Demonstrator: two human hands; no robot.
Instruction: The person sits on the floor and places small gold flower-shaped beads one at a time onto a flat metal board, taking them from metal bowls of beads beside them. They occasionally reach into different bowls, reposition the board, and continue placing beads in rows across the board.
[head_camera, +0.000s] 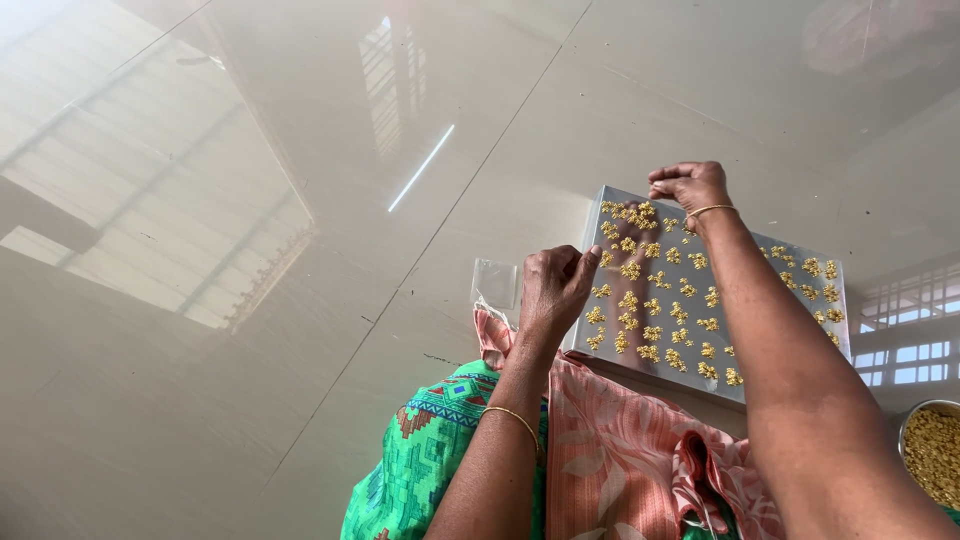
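Note:
A glossy silver board (800, 330) leans on my lap, covered with rows of small golden bead clusters (650, 305). My left hand (553, 288) pinches at the board's left edge, thumb and fingers closed together. My right hand (689, 186) is closed in a pinch at the board's far left corner, a thin gold bangle on its wrist. Whether a thin film or thread runs between the two hands is too fine to tell. The board's surface mirrors my right hand.
A small clear plastic piece (495, 282) lies on the shiny tiled floor (300, 300) just left of the board. A metal bowl (915, 415) of yellow beads sits at the lower right. A pink patterned cloth (620, 450) and green garment (420, 460) cover my lap.

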